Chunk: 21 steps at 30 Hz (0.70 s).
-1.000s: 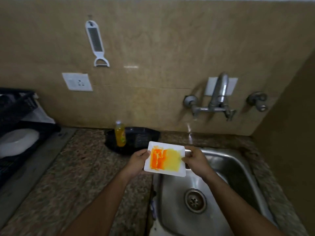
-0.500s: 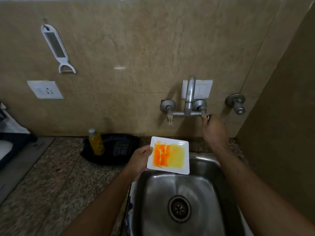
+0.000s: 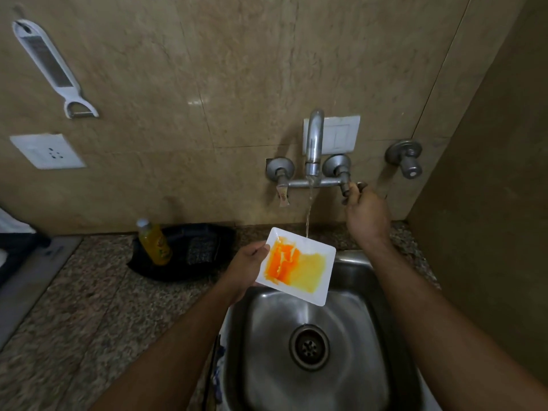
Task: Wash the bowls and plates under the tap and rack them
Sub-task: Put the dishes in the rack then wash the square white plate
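the left hand grips the left edge of a square white plate smeared orange and yellow, holding it tilted over the back left corner of the steel sink, where a thin stream of water from the tap meets the plate's far edge. the right hand has its fingers curled around the tap's right handle. a yellow bottle stands in a black tray at the back of the counter, just left of the sink.
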Tool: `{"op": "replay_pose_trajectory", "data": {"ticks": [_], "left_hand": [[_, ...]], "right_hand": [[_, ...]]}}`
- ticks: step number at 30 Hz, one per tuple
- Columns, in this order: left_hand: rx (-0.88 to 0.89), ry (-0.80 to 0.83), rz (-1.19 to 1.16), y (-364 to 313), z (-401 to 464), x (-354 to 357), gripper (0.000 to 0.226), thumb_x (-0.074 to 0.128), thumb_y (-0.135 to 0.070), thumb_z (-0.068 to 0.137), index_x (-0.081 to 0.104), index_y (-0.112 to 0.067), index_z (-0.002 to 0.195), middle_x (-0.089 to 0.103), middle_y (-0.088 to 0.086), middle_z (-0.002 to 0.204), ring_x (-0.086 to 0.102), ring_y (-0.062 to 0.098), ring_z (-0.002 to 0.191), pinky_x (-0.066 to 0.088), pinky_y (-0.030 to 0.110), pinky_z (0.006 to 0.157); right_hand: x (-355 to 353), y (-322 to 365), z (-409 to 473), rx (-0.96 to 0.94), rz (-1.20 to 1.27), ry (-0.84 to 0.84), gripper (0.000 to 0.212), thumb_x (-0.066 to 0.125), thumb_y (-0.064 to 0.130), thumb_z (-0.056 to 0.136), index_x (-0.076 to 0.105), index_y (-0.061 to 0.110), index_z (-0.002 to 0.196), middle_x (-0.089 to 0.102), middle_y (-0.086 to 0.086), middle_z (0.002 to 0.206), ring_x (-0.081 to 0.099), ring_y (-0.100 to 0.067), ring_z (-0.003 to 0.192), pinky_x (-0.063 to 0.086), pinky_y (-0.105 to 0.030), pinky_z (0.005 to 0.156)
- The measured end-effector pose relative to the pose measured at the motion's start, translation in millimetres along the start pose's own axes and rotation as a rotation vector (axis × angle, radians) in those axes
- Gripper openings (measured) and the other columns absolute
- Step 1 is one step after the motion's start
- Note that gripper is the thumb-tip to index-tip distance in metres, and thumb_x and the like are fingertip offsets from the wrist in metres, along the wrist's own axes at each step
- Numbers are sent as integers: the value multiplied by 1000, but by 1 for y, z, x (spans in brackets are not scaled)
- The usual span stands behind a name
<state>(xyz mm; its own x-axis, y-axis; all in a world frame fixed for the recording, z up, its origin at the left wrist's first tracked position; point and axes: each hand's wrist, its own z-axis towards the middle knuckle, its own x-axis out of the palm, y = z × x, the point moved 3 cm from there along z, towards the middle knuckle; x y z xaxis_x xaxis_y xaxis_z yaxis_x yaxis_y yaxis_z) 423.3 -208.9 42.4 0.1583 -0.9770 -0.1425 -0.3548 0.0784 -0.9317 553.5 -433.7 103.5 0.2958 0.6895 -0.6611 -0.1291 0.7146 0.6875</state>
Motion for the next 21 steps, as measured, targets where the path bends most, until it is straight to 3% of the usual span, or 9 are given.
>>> {"op": "replay_pose_trajectory", "data": {"ticks": [2,6,10,12,14,18,21], "left_hand": [[2,14,12,-1,2,5,23,43,-31,104,66,-30,107,72,4,104,71,25,94,60,43,77],[-9,-8,72,0,7,13,30,47,-35,102,64,-23,123,69,5,114,69,25,98,60,44,79],[40,11,187,-11,15,25,32,44,-35,103,61,-23,127,66,0,115,64,19,101,55,38,88],[55,25,234,-18,21,30,32,44,-34,103,62,-21,126,65,1,116,62,19,105,52,38,94],[62,50,260,-24,27,36,31,45,-33,103,66,-18,120,68,2,110,64,19,102,50,35,91],[10,12,196,-21,38,40,34,50,-37,100,71,-11,102,71,12,95,65,18,83,50,29,74],[-144,-39,-50,-6,41,38,33,54,-35,99,65,-6,113,69,19,108,69,28,94,58,33,68]], "right_hand": [[0,-1,-1,-1,36,5,39,33,38,106,64,15,101,64,0,79,58,-20,71,36,-30,59],[-4,1,-5,17,185,67,35,36,40,105,64,19,100,65,1,82,61,-19,75,38,-31,61],[3,-23,-28,208,234,341,44,49,45,100,66,12,76,63,-3,68,59,-20,65,43,-33,63],[15,-42,-43,221,258,554,33,61,35,95,73,9,76,71,-4,73,66,-20,70,52,-37,71],[24,-55,-55,175,224,694,23,63,22,95,75,10,80,72,-2,74,63,-11,65,49,-29,67],[38,-76,-63,198,304,632,27,62,11,94,72,11,69,67,2,65,56,-11,63,44,-30,65],[47,-95,-66,274,302,565,36,64,15,91,66,20,55,56,9,50,51,-9,54,42,-29,56]]}}
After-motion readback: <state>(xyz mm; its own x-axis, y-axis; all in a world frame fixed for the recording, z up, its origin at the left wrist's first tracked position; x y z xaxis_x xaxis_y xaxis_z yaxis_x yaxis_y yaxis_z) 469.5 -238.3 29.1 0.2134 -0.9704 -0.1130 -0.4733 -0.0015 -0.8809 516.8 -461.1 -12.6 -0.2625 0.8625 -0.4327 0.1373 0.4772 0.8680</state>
